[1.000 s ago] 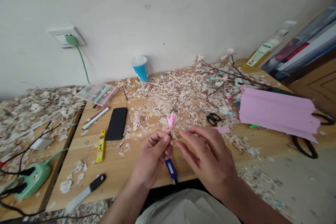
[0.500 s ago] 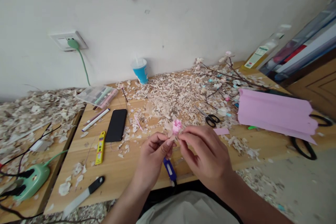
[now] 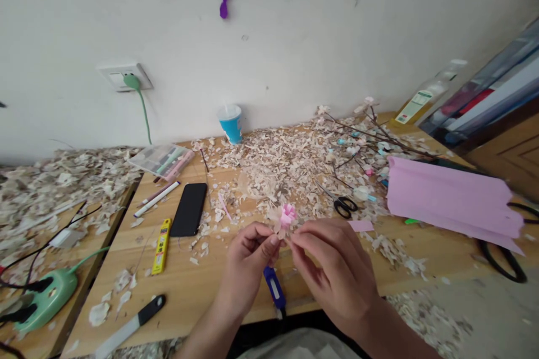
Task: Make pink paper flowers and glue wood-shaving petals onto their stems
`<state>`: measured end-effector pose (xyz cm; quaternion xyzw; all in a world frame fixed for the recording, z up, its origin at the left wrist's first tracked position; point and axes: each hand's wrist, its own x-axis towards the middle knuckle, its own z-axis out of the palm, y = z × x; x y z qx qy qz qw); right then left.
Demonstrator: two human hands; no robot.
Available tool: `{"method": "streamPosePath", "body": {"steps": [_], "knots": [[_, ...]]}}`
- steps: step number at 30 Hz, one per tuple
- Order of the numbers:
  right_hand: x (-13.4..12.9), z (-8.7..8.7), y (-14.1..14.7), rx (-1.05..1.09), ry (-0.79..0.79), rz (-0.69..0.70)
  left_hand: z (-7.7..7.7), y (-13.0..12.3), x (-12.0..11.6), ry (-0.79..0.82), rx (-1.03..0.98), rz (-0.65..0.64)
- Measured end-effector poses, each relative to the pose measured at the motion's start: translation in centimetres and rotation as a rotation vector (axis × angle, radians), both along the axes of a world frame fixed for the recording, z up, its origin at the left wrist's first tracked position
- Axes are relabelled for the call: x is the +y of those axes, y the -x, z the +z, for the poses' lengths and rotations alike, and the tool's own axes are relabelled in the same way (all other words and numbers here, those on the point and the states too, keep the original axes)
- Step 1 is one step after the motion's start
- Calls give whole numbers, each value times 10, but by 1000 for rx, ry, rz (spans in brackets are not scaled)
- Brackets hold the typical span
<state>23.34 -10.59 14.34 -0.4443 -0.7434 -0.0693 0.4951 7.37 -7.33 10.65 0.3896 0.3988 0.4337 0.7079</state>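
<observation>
Between my two hands is a small handmade flower (image 3: pixel 288 215) with a pink centre and pale, thin outer petals. My left hand (image 3: pixel 249 262) is closed, pinching the flower's base between thumb and fingers. My right hand (image 3: pixel 337 265) pinches at the lower right petals, thumb and forefinger together. Below the hands lies a blue-handled tool (image 3: pixel 275 289) with a dark cord; its tip is hidden by my left hand. Black-handled scissors (image 3: pixel 344 206) and a pink paper strip (image 3: pixel 360 226) lie beyond my right hand.
Pale petal-like scraps (image 3: pixel 286 162) cover the back of the table. A phone (image 3: pixel 189 209), yellow box (image 3: pixel 161 247) and black-handled blade (image 3: pixel 130 325) lie left. Pink paper (image 3: pixel 450 196) is at right, flowered twigs (image 3: pixel 379 129) behind it. A blue cup (image 3: pixel 231 126) stands near the wall.
The camera view has tilted up slightly, so things sit lower in the picture. Both hands stay pinched around the flower, their grip much the same.
</observation>
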Motion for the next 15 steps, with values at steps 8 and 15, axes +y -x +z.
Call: {"method": "streamPosePath", "body": {"steps": [8, 15], "knots": [[5, -6, 0, -12, -14, 14, 0, -2, 0, -5, -35, 13], [5, -7, -1, -14, -44, 9, 1, -4, 2, 38, -96, 2]]}}
